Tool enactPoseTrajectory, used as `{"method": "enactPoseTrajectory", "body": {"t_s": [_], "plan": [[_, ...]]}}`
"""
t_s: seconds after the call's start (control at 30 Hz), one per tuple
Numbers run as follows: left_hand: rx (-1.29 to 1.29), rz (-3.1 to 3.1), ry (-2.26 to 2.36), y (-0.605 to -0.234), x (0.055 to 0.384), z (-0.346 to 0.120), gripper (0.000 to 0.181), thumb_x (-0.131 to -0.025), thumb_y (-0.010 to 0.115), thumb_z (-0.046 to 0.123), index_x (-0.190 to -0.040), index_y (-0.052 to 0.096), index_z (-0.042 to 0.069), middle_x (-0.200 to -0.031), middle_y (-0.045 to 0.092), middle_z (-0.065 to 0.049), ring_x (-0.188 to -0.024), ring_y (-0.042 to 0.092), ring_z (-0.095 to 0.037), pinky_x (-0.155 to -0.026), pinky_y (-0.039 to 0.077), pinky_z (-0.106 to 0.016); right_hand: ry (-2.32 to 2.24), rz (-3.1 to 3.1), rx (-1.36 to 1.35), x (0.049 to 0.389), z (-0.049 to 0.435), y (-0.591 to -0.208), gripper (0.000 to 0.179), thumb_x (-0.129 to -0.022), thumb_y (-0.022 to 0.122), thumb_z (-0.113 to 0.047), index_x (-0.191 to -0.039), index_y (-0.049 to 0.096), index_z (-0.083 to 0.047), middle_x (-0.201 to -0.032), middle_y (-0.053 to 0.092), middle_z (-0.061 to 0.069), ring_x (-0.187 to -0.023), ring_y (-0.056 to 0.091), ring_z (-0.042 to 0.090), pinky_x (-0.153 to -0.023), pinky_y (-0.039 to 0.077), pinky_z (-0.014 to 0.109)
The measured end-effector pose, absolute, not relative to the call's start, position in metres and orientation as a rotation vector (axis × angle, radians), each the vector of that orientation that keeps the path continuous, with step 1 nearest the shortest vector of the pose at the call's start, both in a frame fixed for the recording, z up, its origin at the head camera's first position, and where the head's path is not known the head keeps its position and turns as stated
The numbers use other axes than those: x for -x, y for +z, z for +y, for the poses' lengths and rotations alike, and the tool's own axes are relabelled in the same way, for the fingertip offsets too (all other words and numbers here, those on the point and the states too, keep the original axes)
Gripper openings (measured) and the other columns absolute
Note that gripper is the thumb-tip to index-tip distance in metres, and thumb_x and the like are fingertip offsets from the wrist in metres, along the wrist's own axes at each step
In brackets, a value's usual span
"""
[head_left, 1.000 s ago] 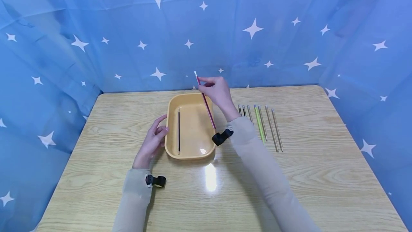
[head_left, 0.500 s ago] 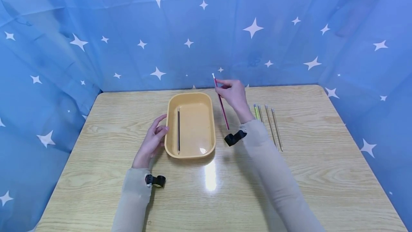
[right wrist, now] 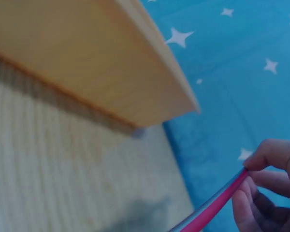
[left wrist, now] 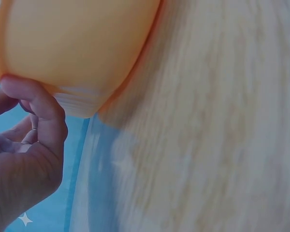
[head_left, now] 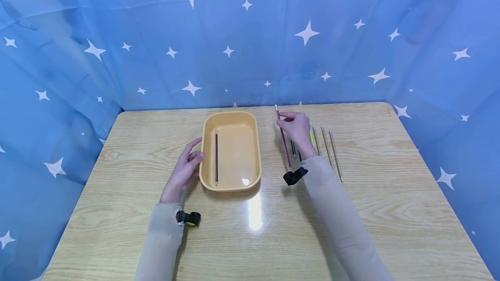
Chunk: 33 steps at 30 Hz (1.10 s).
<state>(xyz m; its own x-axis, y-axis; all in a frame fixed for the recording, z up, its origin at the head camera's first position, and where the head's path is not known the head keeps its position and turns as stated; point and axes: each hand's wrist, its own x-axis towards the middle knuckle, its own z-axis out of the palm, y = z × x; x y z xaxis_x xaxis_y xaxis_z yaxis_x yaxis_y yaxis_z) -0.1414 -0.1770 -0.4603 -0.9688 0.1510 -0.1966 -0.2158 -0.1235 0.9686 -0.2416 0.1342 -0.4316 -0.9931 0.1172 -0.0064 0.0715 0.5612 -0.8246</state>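
Observation:
In the head view my left hand holds the left rim of a shallow yellow-orange tray, thumb at the rim. The left wrist view shows the thumb tip against the tray edge. One dark pencil lies lengthwise inside, near the left wall. Right of the tray, my right hand pinches a red pencil near its white-tipped upper end, its other end slanting toward me. Thumb and fingertips meet on the red pencil in the right wrist view. Dark pencils sit partly hidden under this hand.
Beside the right hand lies a row of pencils: a yellow-green pencil, mostly covered, and several gold-toned ones, the outermost gold pencil farthest right. A blue star-patterned curtain hangs behind the wooden table.
My right hand has carried the red pencil from over the tray rightward, then lower toward the pencil row. My left hand and the tray have stayed in place.

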Motion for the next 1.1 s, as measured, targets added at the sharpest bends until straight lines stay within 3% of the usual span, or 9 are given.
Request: {"method": "enactPoseTrajectory", "body": {"t_s": [0.27,0.67,1.1], "plan": [[0.093,1.892,2.202,-0.473,0.146,-0.182,0.052,-0.092,0.045,0.004,-0.139,0.028,0.018,-0.091,0.049,-0.015,-0.092,0.047,-0.043,-0.071,0.045,-0.061,1.338,-2.799,0.168,0.242,0.142,-0.456,0.027,-0.081,0.062,-0.022,-0.104,0.068,-0.01,-0.084,0.064,0.007,-0.069,0.057,0.019,-0.052,0.046,0.03],[0.076,1.914,2.187,-0.473,0.147,-0.181,0.052,-0.092,0.046,0.005,-0.139,0.028,0.018,-0.097,0.044,-0.027,-0.089,0.05,-0.039,-0.068,0.048,-0.058,1.104,-2.872,0.16,0.247,0.147,-0.475,0.015,-0.078,0.063,-0.02,-0.087,0.065,-0.007,-0.075,0.063,0.007,-0.057,0.056,0.019,-0.044,0.045,0.029],[0.084,1.909,2.186,-0.462,0.142,-0.178,0.052,-0.092,0.045,0.005,-0.14,0.026,0.016,-0.098,0.044,-0.025,-0.093,0.048,-0.041,-0.071,0.047,-0.058,0.969,-2.928,0.185,0.246,0.147,-0.48,0.013,-0.078,0.064,-0.019,-0.083,0.059,-0.008,-0.074,0.061,0.006,-0.056,0.055,0.02,-0.043,0.044,0.031]]}}
